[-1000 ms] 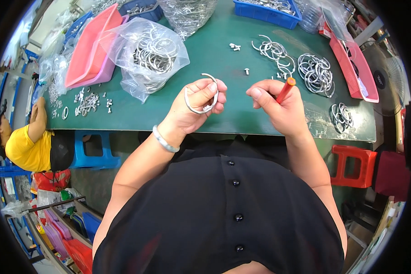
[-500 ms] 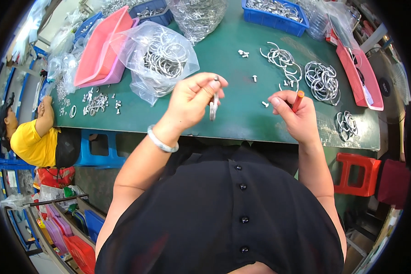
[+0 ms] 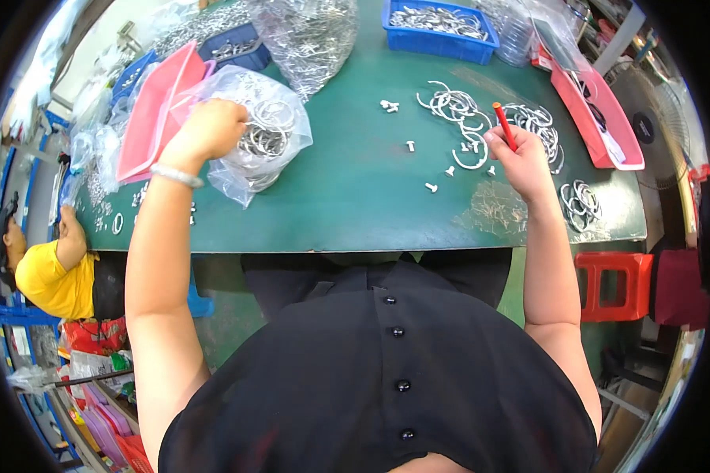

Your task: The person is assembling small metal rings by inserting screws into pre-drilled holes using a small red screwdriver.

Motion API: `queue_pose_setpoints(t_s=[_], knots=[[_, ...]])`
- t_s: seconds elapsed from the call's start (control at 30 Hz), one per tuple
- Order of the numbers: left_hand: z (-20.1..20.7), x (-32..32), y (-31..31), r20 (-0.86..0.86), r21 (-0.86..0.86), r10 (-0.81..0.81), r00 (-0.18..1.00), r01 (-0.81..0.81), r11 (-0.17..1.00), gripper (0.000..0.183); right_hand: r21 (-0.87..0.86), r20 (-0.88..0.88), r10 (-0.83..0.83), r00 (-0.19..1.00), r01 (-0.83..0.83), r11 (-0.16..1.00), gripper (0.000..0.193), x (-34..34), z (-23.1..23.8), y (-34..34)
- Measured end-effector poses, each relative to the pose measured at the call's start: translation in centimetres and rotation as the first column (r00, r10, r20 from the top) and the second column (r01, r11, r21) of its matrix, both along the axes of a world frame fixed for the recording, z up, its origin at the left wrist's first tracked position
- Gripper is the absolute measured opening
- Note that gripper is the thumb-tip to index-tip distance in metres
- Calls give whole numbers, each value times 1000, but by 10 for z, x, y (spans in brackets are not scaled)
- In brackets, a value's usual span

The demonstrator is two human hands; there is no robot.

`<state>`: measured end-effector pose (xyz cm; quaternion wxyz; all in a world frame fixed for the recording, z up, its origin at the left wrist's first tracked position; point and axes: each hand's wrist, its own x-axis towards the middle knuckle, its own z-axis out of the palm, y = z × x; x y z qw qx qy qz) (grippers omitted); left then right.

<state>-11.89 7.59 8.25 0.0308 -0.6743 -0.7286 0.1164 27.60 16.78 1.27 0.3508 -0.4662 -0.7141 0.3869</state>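
Note:
My left hand (image 3: 209, 130) is curled over the near side of a clear plastic bag (image 3: 288, 150) beside a pink basket (image 3: 138, 140). Its fingertips point down out of sight, so what they grip is hidden. Silvery metal rings (image 3: 268, 142) fill the bag. In my right hand (image 3: 522, 162) a slim red stick-shaped tool (image 3: 504, 126) is pinched, one end pointing up. That hand hovers beside a loose cluster of open metal rings (image 3: 457, 102) and in front of a tangled ring pile (image 3: 540, 118). Several small screws (image 3: 410, 146) lie left of it.
A blue bin (image 3: 442, 43) of metal parts and a big bag (image 3: 312, 39) of small parts stand at the back. A pink tray (image 3: 619, 138) sits at the right edge, near another ring pile (image 3: 581, 205). A person in yellow (image 3: 47, 276) sits at far left.
My left hand has swung left from mid-table to the bag, and the metal piece it held no longer shows. My right hand, still holding the red tool, has moved up towards the rings.

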Motion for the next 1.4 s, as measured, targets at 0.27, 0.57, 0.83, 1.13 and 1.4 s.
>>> queue_pose_setpoints(t_s=[0.27, 0.57, 0.83, 1.13, 1.4], knots=[[-8, 1, 15, -158, 68, -20, 987, 31, 997, 33, 26, 137, 10, 990, -14, 1000, 19, -8, 2, 18], [2, -8, 60, 48, 412, -373, 927, 321, 853, 40, 83, 369, -69, 927, 41, 996, 25, -9, 8, 60], [26, -1, 99, 247, 645, -86, 965, -98, 758, 19, 127, 614, -75, 786, -4, 992, 22, -47, 3, 110], [21, 37, 73, 243, 806, -500, 831, 114, 581, 17, 118, 803, -91, 589, -7, 993, 28, -65, -7, 127], [20, 93, -5, 570, 668, -515, 640, 4, 744, 16, 546, 563, -155, 812, -224, 808, 17, -62, 30, 103]])
